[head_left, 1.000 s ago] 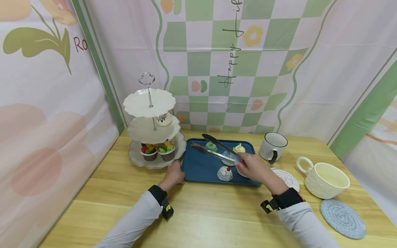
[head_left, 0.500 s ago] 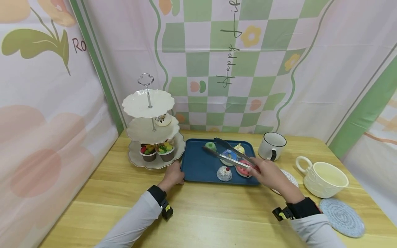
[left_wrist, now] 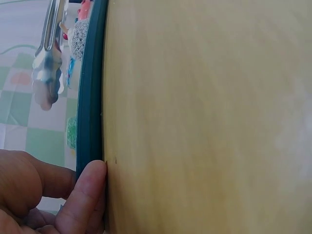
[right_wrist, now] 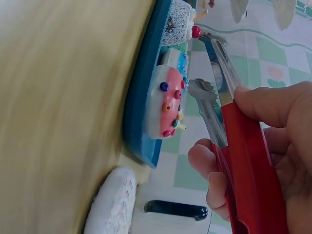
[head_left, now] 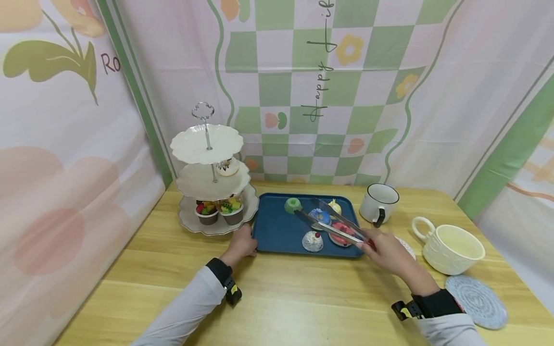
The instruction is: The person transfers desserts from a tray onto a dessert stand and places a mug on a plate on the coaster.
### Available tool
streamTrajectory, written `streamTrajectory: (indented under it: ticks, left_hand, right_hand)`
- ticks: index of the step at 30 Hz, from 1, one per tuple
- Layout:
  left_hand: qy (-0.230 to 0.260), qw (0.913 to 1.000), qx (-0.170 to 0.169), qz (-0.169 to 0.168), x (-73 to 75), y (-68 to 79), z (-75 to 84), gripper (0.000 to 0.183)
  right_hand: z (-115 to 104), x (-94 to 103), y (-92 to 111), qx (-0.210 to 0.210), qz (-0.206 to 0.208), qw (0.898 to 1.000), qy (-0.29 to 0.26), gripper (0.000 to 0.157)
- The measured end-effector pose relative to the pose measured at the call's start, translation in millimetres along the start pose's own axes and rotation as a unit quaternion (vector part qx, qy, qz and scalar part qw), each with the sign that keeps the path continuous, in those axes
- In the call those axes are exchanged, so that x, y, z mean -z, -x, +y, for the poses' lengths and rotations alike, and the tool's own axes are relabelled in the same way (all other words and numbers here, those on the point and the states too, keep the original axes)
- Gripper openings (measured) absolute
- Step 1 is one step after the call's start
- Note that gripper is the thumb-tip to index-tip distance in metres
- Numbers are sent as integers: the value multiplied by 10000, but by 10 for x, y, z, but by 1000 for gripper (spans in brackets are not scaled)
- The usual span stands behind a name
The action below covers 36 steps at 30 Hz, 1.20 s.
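My left hand (head_left: pixel 243 244) pinches the left edge of a dark blue tray (head_left: pixel 272 230); thumb and finger meet on its rim in the left wrist view. Red-handled metal tongs (right_wrist: pixel 251 165) are in my right hand (head_left: pixel 387 250). Their tips are spread apart with nothing between them, above the tray. On the tray lie a green ring-shaped sweet (head_left: pixel 293 205), a blue-topped donut (head_left: pixel 319 219), a pink-topped donut (right_wrist: pixel 170 97), a yellow-topped sweet (head_left: pixel 335 206) and a speckled white dome cake (head_left: pixel 312 242) with a cherry.
A three-tier white stand (head_left: pixel 207 144) is left of the tray, with two fruit cups (head_left: pixel 231 211) on its bottom plate and a white donut (head_left: pixel 227 167) on the middle one. To the right are a white mug (head_left: pixel 378 204), a cream cup (head_left: pixel 452 250) and a blue-grey coaster (head_left: pixel 476 302).
My right hand has drawn the tongs right and toward me. Their tips have moved from the tray's left part to over the donuts. The left hand stays at the tray edge.
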<state>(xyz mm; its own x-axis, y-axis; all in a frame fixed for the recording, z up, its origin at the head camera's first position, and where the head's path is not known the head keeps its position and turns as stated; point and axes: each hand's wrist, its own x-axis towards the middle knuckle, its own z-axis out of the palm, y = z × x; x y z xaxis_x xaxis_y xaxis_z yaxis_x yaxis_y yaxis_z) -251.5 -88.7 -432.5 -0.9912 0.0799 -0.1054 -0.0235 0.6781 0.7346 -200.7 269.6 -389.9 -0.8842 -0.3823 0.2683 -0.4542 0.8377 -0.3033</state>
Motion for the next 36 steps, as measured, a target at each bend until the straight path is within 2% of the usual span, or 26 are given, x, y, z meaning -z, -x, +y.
streamTrajectory:
  ticks: [4, 14, 25, 36]
  left_hand:
    - [62, 10000, 49, -2, -9, 9, 5, 9]
    - [146, 9999, 24, 6, -27, -8, -13, 14]
    - [209, 9997, 78, -33, -9, 14, 12, 14]
    - [266, 9996, 83, -15, -16, 4, 2, 10]
  right_hand:
    - [18, 6, 60, 14, 146, 9998, 152, 36]
    - [51, 37, 169, 44, 310, 9987, 407, 35]
    - [107, -56, 207, 395, 634, 9949, 678, 31]
    - [110, -57, 211, 335, 687, 9943, 746, 31]
